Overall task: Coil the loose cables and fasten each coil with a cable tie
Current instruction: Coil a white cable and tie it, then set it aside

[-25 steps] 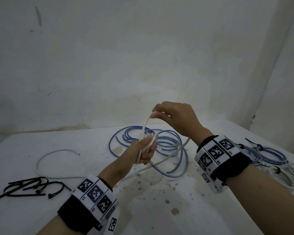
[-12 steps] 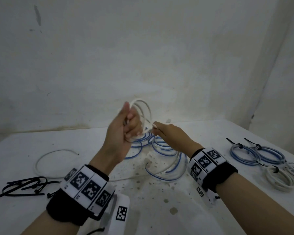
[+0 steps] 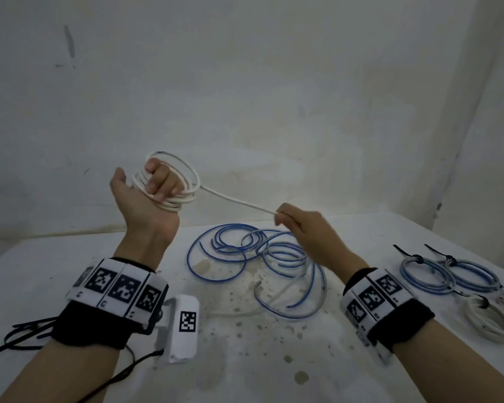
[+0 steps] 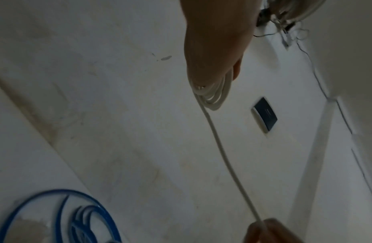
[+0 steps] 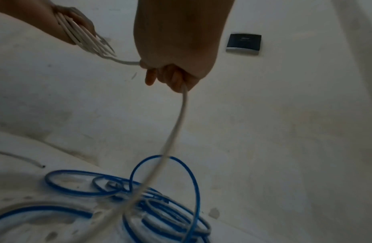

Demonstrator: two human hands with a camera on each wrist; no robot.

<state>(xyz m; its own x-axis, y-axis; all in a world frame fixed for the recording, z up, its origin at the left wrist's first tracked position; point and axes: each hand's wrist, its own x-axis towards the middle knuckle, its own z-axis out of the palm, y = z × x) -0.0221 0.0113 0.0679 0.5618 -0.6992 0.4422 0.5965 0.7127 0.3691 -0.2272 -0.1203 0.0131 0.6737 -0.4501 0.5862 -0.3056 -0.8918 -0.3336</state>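
— What's the left hand (image 3: 146, 196) got?

— A coil of white cable (image 3: 169, 184), raised above the table (image 3: 41, 274), fingers curled through the loops. One strand runs across to the right hand (image 3: 303, 231), which pinches it.

— And below?

— Loose blue cables (image 3: 256, 257) sprawl on the tabletop. Tied coils (image 3: 454, 274) lie at the right, black cable ties (image 3: 24, 335) at the left edge.

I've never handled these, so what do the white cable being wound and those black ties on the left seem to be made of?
White cable: looks like matte plastic-sheathed wire; it holds springy round loops in the left hand, and the right hand pinches it. Black cable ties: probably thin flexible plastic, dark narrow strips lying bent; finish too small to judge.
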